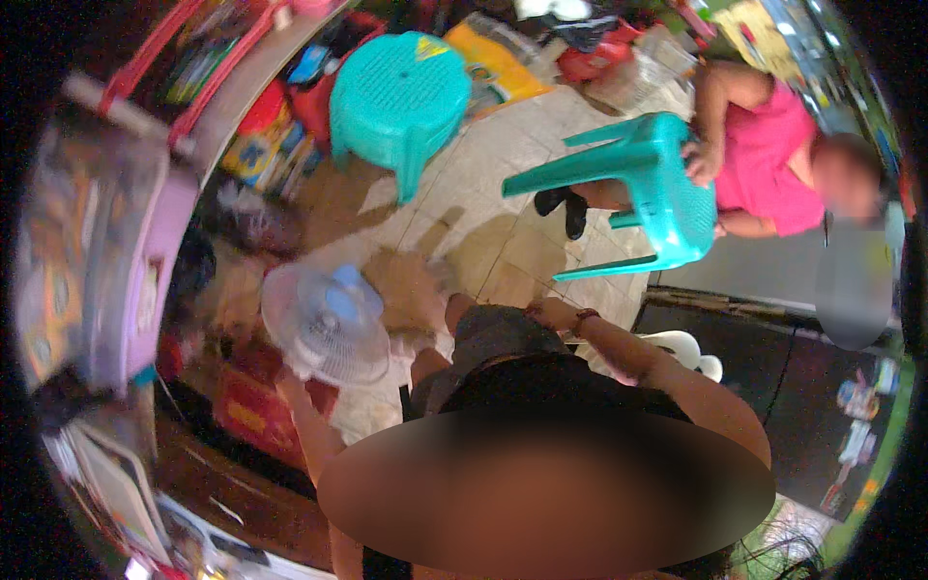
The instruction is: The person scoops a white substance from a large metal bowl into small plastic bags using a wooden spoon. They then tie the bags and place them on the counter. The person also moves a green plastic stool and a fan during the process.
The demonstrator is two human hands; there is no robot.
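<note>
A small white fan [329, 324] with a pale blue hub faces up at me, blurred, just left of my knees. My left hand [288, 380] meets the fan's lower left rim and grips it, the fingers mostly hidden behind the guard. My right hand [547, 311], with a dark band at the wrist, rests curled on my thigh at the edge of my grey shorts [488, 333]. How tightly its fingers are closed is unclear.
A person in a pink top [768, 159] at the right holds a tilted teal plastic stool [657, 193]. A second teal stool [396, 97] stands upright on the tiled floor [503, 242]. Shelves of packaged goods [87, 251] line the left. A white object [681, 346] lies by my right arm.
</note>
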